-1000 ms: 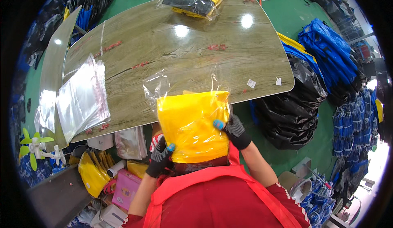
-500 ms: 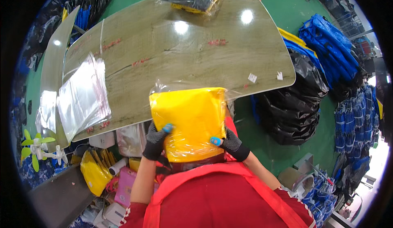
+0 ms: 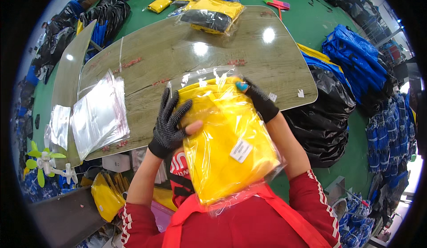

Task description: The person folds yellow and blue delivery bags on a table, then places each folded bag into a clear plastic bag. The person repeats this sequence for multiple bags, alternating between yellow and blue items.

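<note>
Looks down on green floor, and on a wood-patterned table reaching across the middle of the view. Wears a dark red shirt. Has a black bag on the right, just beside the table's near right corner. Holds a yellow packet, wrapped in clear film, in front of the body: tilted, with top over the table's near edge and bottom close to the shirt. Has most of the packet lying below and between the hands, nearer the body than either palm. Has clear bags piled on the table's left part, and far packets at the far edge, both well apart from the hands.

Spreads left hand wide at the packet's upper left side, thumb over the front; cannot tell how firmly pressed. Clasps the packet's upper right corner in right hand, thumb on the front, other fingers hard to make out.

Shows a green-bladed fan at lower left, a broom beyond the table's far right, and a white label on the packet's front, below both hands.
</note>
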The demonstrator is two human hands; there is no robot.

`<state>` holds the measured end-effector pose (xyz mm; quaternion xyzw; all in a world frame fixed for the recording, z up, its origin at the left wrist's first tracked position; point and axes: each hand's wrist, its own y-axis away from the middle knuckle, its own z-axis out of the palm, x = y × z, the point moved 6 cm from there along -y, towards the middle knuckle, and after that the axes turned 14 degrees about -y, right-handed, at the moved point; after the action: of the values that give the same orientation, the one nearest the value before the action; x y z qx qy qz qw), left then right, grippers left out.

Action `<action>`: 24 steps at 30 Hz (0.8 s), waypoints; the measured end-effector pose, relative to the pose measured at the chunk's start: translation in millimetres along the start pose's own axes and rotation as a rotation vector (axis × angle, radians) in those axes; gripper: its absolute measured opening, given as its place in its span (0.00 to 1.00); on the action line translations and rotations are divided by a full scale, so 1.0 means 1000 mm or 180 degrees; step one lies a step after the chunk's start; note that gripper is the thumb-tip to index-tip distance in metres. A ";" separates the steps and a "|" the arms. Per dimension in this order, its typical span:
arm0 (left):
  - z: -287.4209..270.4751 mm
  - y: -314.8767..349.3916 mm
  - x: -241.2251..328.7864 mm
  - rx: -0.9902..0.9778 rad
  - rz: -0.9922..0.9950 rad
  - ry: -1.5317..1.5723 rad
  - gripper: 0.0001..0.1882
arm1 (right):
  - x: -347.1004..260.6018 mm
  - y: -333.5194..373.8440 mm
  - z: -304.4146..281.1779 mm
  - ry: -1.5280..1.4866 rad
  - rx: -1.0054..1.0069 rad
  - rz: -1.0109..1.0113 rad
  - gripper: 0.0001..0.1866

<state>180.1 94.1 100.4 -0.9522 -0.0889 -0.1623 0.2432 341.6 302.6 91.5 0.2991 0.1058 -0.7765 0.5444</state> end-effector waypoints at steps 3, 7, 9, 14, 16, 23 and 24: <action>-0.016 -0.029 -0.017 0.0560 -0.0889 0.1497 0.37 | -0.033 -0.014 0.009 0.1152 0.0108 -0.1154 0.22; -0.019 -0.043 -0.020 0.0722 -0.1044 0.2875 0.34 | -0.017 -0.010 0.022 0.1237 -0.0190 -0.0978 0.19; -0.009 -0.035 -0.031 0.0508 -0.1953 0.2613 0.23 | -0.011 -0.003 0.025 0.1565 -0.0098 -0.1194 0.18; -0.007 -0.027 -0.020 0.0417 -0.1975 0.2060 0.18 | -0.008 0.012 0.023 0.2380 0.0640 -0.1438 0.09; -0.012 -0.036 -0.015 0.0341 -0.1793 0.1800 0.18 | -0.021 0.016 0.036 0.3140 0.0743 -0.2207 0.07; -0.090 -0.120 -0.002 0.0328 -0.1045 0.1387 0.15 | -0.069 -0.046 0.076 0.3159 0.0440 -0.2756 0.09; -0.105 -0.127 0.006 0.0247 -0.1030 0.1184 0.17 | -0.080 -0.057 0.087 0.3170 0.0278 -0.3100 0.08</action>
<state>126.4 152.6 245.0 -0.8692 -0.2001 -0.3680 0.2626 277.5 344.3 198.1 0.5596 0.4336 -0.7062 0.0085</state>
